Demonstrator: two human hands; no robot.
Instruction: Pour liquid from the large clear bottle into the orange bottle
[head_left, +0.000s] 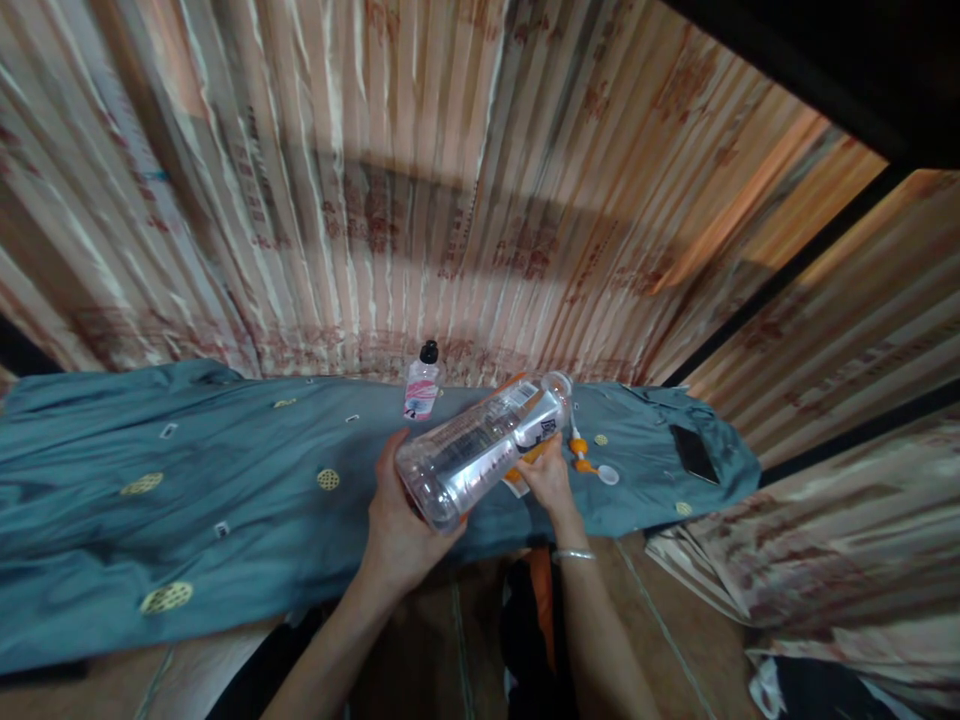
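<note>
A large clear plastic bottle (480,450) with a silvery label lies tilted between my two hands, its neck up to the right. My left hand (401,520) is wrapped round its base end. My right hand (547,475) grips it from below near the neck; some fingers are hidden behind it. Just right of the neck, an orange and white pump top (581,455) lies on the teal cloth (262,480). Behind the large bottle, a small clear bottle (422,385) with a black cap and pink markings sits near the cloth's back edge.
A dark phone (694,453) lies at the right end of the cloth-covered surface. Pleated, patterned curtains (420,200) hang behind it and on the right. A dark bar (787,270) slants across the right curtain. Below the front edge, a tiled floor (660,640) shows.
</note>
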